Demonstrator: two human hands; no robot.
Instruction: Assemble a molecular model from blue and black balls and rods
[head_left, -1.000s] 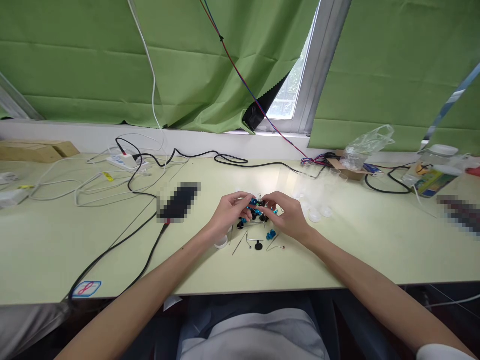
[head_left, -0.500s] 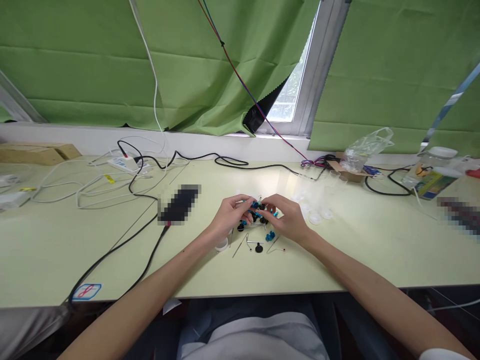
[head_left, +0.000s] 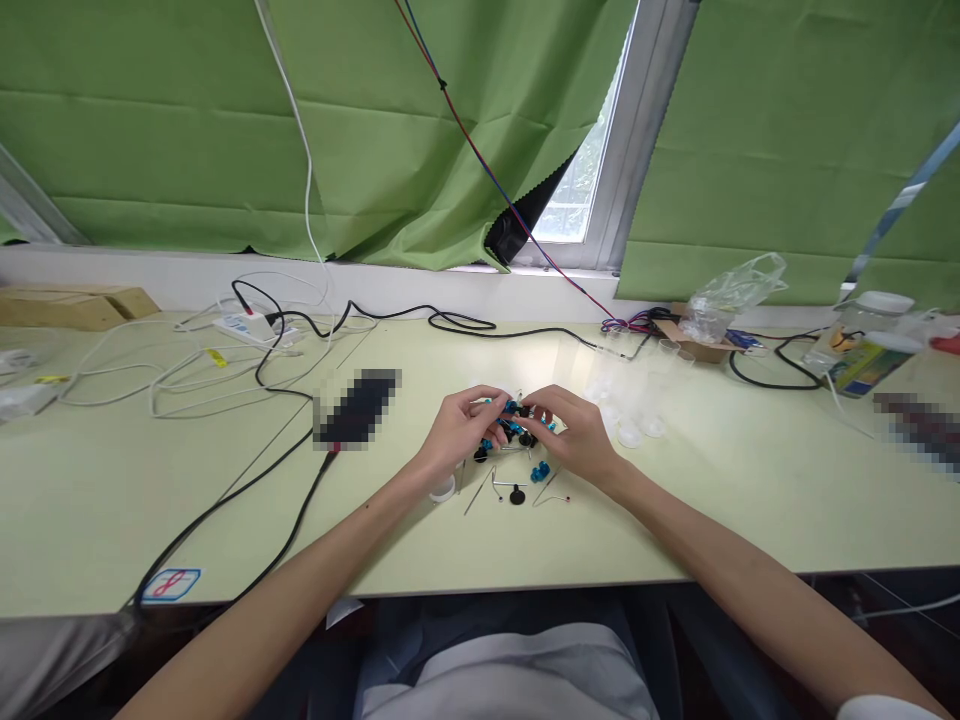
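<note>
My left hand (head_left: 461, 428) is closed in a pinch on a small blue part (head_left: 511, 407). Facing it, my right hand (head_left: 577, 432) pinches a small black part (head_left: 524, 411), and the two pieces are close together; whether they are joined I cannot tell. Under the fingers lies a pile of small blue and black parts (head_left: 517, 436), partly hidden by the hands. Nearer my body are a loose blue part (head_left: 540, 471), a black disc with a stem (head_left: 517, 495), a thin metal rod (head_left: 478, 492) and a bent wire with a red tip (head_left: 555, 500).
A small white cap (head_left: 443, 489) sits by my left wrist. Clear plastic cups (head_left: 630, 434) stand right of my right hand. To the left lie a phone-like dark device (head_left: 358, 408) and its black cable (head_left: 202, 515). A cardboard box (head_left: 701, 347) with a plastic bag is at the back.
Both hands stay nearly in place, still pinching the small parts. The right fingers have shifted very slightly; the loose parts on the table have not moved.
</note>
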